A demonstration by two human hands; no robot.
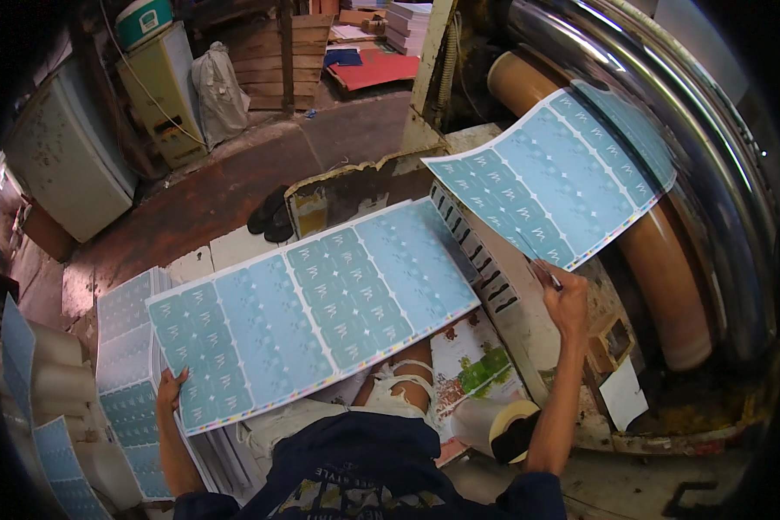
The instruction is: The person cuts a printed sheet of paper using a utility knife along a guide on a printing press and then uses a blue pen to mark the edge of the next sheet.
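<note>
A large printed sheet [347,303] in teal and pale blue bands lies slanted in front of me. My left hand [172,390] grips its lower left corner, fingers closed on the edge. My right hand [568,299] is closed around a slim, pointed metal tool [553,281], whose exact kind I cannot make out. The tool's tip is close to the lower edge of a second printed sheet [542,178]. That sheet curves up to a shiny metal roller [667,87], its far end against the rollers.
Below the metal roller is a brown roller [659,286]. Stacked printed sheets [130,347] stand at my left, with more curled sheets [65,459] beyond. A film roll [498,425] sits near my right forearm. A small wooden box [611,342] rests by the machine.
</note>
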